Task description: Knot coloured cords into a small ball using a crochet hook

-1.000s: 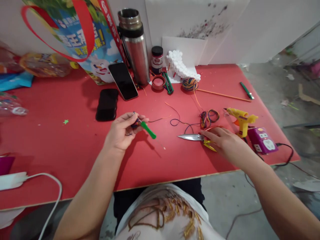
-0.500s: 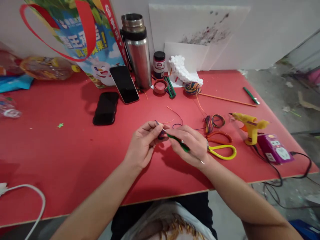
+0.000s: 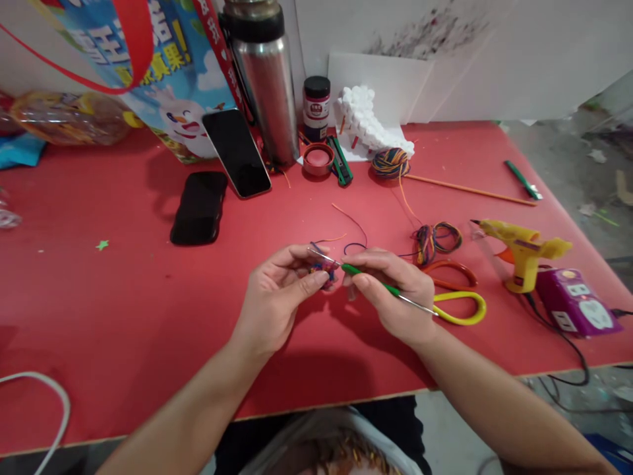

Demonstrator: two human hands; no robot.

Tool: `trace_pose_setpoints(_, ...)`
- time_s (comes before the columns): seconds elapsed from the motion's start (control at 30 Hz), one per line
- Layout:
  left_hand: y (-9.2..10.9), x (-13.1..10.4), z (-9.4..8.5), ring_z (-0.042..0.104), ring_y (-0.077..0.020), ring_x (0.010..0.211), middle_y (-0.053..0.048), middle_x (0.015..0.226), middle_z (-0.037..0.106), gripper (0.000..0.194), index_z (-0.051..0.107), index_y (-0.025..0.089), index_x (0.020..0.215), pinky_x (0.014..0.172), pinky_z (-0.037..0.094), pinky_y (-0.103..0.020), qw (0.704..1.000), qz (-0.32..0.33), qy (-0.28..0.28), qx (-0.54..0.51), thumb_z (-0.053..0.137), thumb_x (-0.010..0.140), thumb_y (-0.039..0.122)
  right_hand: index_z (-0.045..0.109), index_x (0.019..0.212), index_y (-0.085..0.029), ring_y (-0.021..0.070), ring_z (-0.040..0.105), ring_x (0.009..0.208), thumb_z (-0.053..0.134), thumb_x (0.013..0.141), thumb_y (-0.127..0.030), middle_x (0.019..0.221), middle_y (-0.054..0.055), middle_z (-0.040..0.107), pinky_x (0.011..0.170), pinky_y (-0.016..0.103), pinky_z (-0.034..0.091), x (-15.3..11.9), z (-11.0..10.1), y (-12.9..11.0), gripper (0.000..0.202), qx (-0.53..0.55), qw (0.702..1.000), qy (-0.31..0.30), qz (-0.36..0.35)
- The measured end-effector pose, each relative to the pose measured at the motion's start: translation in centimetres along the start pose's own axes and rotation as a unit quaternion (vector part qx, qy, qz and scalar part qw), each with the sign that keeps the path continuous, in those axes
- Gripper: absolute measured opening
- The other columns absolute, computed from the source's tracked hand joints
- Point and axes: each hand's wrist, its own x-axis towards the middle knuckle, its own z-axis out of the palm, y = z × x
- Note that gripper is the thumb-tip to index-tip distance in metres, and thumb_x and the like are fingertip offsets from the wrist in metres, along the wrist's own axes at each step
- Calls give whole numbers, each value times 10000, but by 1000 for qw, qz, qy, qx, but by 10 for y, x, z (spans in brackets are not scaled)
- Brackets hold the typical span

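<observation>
Between the thumb and fingers of my left hand [image 3: 279, 293] is a small multicoloured piece of crochet [image 3: 324, 272], partly covered by the fingertips. My right hand [image 3: 395, 290] grips a crochet hook [image 3: 368, 275] by its green handle, its thin metal shaft pointing left across the top of the piece. Beyond my hands, a loose yarn tail [image 3: 352, 221] lies curved on the table. To the right, a small wound bundle of the same yarn [image 3: 426, 244] lies behind scissors with red and yellow handles [image 3: 459, 310], whose blades are hidden by my right hand.
Farther back on the red table [image 3: 123, 330] are a yarn ball [image 3: 390, 163], a green utility knife [image 3: 340, 161], a dark jar [image 3: 316, 109], a steel flask [image 3: 264, 92] and two phones [image 3: 199, 208]. A yellow glue gun [image 3: 524, 251] stands right beside a purple power box [image 3: 576, 303].
The view has come closer and tilted down. My right hand has turned the hook, so more of its shaft shows above the crochet piece, and the piece is more exposed.
</observation>
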Motion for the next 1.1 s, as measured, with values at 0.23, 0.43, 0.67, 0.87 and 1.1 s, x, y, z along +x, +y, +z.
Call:
trace_pose_setpoints(0.23,-3,4,0,729,-82,817,-30,951,793,271,861,206,1025,734,624,-130,999,21,28,9,948,773,158,805,1209,-269,131,748,777,757,985,-191,955,35,809,629,223,592,0,-1,3,242,-43,998,-19,-37)
trace_pose_setpoints(0.43,-8,3,-7,731,-76,893,-21,996,790,371,828,265,1185,828,609,-127,996,79,12,49,904,843,142,784,1222,-256,153,764,893,744,994,-196,1029,53,835,691,227,600,-2,-1,2,240,-95,994,-27,-49)
trace_pose_setpoints(0.67,-12,6,-8,743,-116,957,-40,1111,780,320,790,249,1117,821,631,-186,989,122,27,74,900,838,135,778,1192,-261,144,759,864,753,979,-187,1039,35,830,662,227,570,-1,0,0,227,-120,991,-15,-55)
trace_pose_setpoints(0.87,-13,8,-8,721,-151,1038,-50,1137,719,158,815,224,906,842,632,-230,984,113,18,134,926,807,173,778,1190,-251,121,717,714,721,998,-173,914,16,774,635,255,562,-1,2,-1,215,-101,994,-2,-37)
trace_pose_setpoints(1.1,-8,6,-5,633,-264,1353,-119,1258,705,54,866,240,895,973,645,-327,954,169,30,247,879,863,198,778,1229,-281,124,715,693,720,1006,-188,922,15,784,637,275,567,-2,2,0,249,-88,996,-3,-26)
